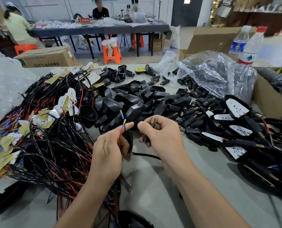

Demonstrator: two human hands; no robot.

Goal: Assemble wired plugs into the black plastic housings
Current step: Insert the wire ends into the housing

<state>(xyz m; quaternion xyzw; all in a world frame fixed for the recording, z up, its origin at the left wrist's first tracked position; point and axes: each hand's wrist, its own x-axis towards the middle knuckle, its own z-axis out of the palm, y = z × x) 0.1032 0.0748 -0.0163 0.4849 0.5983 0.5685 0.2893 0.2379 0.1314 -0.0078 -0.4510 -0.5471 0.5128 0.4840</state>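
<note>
Left edge of the surface [153,186]: a big tangle of wire harnesses [51,137]. Black and red leads, blue terminals, small white and yellow boards, all spreading in toward the middle.

Near edge, centre: left grip [109,150] is closed on a pair of thin wires [120,137], one red and one black, pinched between thumb and forefinger. Their blue-and-gold terminals [124,121] stick up past the fingertips. A black housing [130,137] sits just under those fingers; I cannot tell whether the grip holds it. A black cable [147,155] runs from there and disappears behind the right forearm.

Just beside it, right grip [163,139] is closed on a black plug [152,120]. Thumb and forefinger pinch it, ribbed brass tip pointing up. The two grips are close but not touching.

Behind both, mid-surface: a heap of loose black housings [137,99]. To its right, loose plugs [191,111] with brass tips, scattered toward a crumpled clear bag [211,74] near the far edge.

Right edge: assembled units [237,109], housings with white boards fitted and plugs attached. Far right corner: two water bottles [250,46].
</note>
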